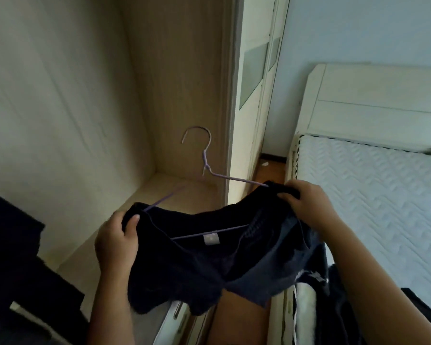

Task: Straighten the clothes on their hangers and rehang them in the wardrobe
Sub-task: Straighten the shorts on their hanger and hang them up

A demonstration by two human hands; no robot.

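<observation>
1. Closest to me, a dark navy knitted top (197, 265) sags between the person's two hands. Its neck opening is turned upward and a small grey label (208, 239) shows inside the collar.
2. The left hand (117, 242) grips the top's left shoulder. The thumb is pressed on the fabric and the other fingers are curled underneath, out of my sight, right where a wire arm enters the cloth.
3. The right hand (309, 205) grips the other shoulder. Its fingers (288, 196) are curled over the bunched edge, just beside the point where the second wire arm goes in.
4. The thin purple wire hanger (234, 179) sits inside the top. Its bottom bar crosses the neck opening and its hook stands above the collar, tilted and caught on nothing.
5. A large dark shape (10, 245) fills the lower left corner; I cannot tell what it is. More dark clothes (421, 307) lie on the bed's near edge at lower right.
6. Behind the hanger is the open pale-wood wardrobe (60, 95). Its bare floor board lies just past the left hand, and its upright side panel stands behind the hanger's right arm.
7. Farther right are a cream wardrobe door with frosted panels (254, 70), a strip of brown wooden floor (269, 175), the white quilted mattress (371, 195) and a cream headboard (371, 95).
</observation>
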